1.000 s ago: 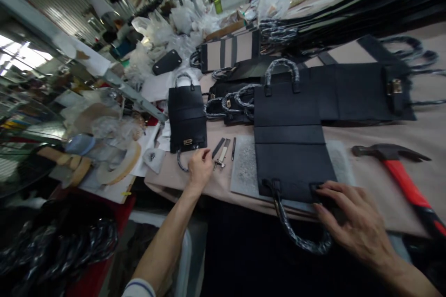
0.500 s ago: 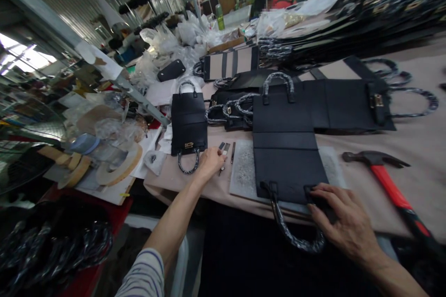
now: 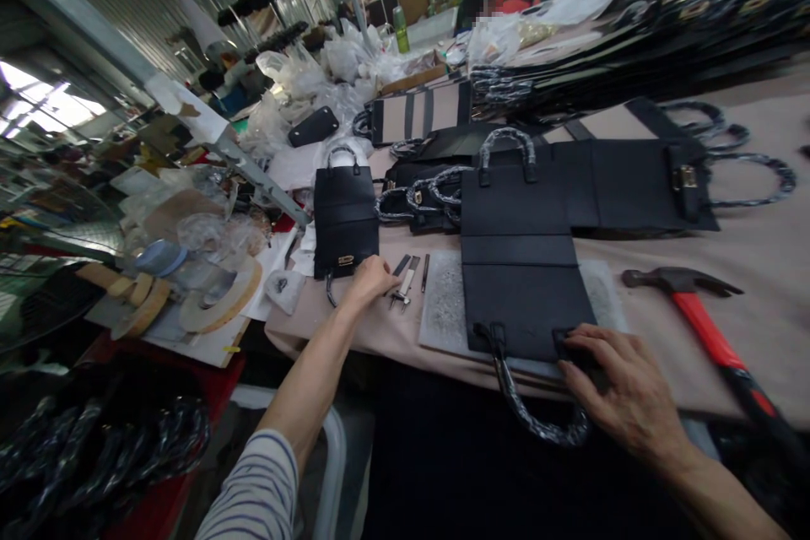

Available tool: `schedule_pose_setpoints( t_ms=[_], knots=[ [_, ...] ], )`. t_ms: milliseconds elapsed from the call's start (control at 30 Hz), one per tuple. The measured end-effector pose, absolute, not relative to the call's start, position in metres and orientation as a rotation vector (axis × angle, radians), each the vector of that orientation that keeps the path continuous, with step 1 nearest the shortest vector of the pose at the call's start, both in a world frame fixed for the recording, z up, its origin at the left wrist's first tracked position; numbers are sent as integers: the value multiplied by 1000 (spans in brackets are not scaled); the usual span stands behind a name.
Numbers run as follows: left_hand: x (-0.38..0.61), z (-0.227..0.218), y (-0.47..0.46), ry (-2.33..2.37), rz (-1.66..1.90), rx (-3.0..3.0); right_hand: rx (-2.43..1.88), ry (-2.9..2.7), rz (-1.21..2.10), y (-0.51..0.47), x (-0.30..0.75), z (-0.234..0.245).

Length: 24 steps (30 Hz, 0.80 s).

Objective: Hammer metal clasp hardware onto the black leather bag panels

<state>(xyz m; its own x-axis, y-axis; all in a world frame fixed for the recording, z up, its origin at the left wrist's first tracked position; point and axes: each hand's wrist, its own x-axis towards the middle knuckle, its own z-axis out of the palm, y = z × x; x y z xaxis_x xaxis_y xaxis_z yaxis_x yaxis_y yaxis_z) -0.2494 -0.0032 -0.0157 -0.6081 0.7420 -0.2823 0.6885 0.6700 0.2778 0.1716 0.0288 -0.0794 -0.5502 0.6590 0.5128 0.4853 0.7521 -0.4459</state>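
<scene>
A beige surface (image 3: 759,245) carries a grey mat (image 3: 443,304) under an unfolded black bag (image 3: 525,270), a red-handled hammer (image 3: 702,312) at right, metal tools (image 3: 405,278) and a small bag (image 3: 345,219) at left.

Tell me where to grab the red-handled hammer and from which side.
Probably the red shaft of the hammer, low toward its dark end, coming from above at the near edge. It lies flat on the table, head away, handle running toward the person, closest to the right hand.
</scene>
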Motion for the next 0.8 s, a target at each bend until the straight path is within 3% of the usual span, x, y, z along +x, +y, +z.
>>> schedule_pose_setpoints(
  t_ms=[267,433,533,800],
  knots=[
    [-249,-6,2,2276,375,1032,-934,-2250,441,21,166,-64],
    [-228,-1,-17,1782,1124,753,-969,-2238,474,19,166,-61],
    [-186,1,-20,1484,1365,648,-957,-2226,479,20,166,-60],
    [-81,-12,-5,1085,1410,593,-961,-2234,486,21,167,-62]
  ],
)
